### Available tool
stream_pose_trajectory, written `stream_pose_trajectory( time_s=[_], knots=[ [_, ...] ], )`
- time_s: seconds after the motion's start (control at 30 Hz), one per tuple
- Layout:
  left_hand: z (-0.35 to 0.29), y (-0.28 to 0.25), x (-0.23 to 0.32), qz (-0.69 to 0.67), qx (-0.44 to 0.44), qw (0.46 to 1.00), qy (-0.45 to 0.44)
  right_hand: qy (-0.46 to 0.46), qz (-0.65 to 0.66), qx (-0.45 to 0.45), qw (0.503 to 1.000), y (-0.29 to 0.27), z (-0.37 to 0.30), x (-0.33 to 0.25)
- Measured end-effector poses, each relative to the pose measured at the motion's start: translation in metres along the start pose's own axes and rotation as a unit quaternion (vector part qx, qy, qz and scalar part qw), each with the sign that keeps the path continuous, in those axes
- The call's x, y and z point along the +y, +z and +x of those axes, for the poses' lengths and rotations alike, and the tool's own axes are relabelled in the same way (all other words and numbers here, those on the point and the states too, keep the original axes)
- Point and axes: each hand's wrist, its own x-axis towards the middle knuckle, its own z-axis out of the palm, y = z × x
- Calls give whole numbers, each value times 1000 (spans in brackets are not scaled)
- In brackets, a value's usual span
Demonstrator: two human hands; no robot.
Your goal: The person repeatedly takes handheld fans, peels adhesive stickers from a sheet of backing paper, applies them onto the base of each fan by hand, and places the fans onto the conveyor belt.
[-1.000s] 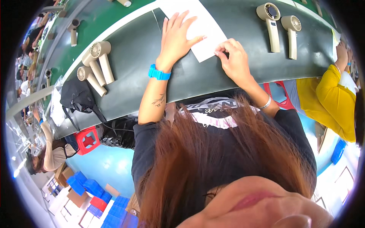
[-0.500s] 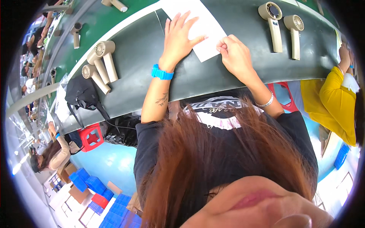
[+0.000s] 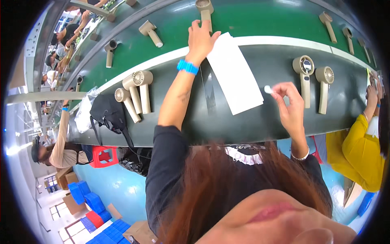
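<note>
My left hand (image 3: 200,42) reaches over the green belt with fingers and thumb apart. It is at the handle of a beige handheld fan (image 3: 204,6); a firm hold does not show. Between thumb and forefinger, my right hand (image 3: 289,103) pinches a small white rounded piece (image 3: 267,89), too small to name. White paper sheets (image 3: 235,77) lie slantwise on the dark table between my hands. To the right stand out two more beige fans, one with a dark round centre (image 3: 304,79) and one with a slatted head (image 3: 325,87).
Several beige fans (image 3: 141,87) lie at the left beside a black backpack (image 3: 107,114) and a clear plastic bag (image 3: 84,114). More fans lie on the green conveyor belt (image 3: 174,28) behind a white rail. A person in a yellow top (image 3: 361,154) works at the right.
My left hand has left the paper and reached forward to a fan on the belt. My right hand has come off the paper, moving right, with the small white piece now showing.
</note>
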Motion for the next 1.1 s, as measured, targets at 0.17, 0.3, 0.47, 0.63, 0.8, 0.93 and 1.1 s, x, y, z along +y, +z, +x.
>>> stream_pose_trajectory(
  time_s=[0.17,0.3,0.47,0.63,0.8,0.93,1.1],
  knots=[
    [36,17,-32,7,6,1000,-5,-44,-29,36,998,3,2,8],
    [47,-23,-25,-108,248,962,44,11,11,27,1000,-4,-1,15],
    [-23,-90,47,-180,219,958,49,35,73,20,997,-5,-2,7],
    [-97,-91,79,-118,160,972,122,-12,111,-55,992,3,-6,-10],
    [-133,-88,100,-323,116,939,-18,-25,197,-83,977,16,-6,-37],
    [-139,-91,112,-435,80,895,-59,-21,217,-54,974,23,4,-44],
    [-140,-95,116,-582,-28,808,-92,10,265,-31,964,32,12,-52]
  ],
)
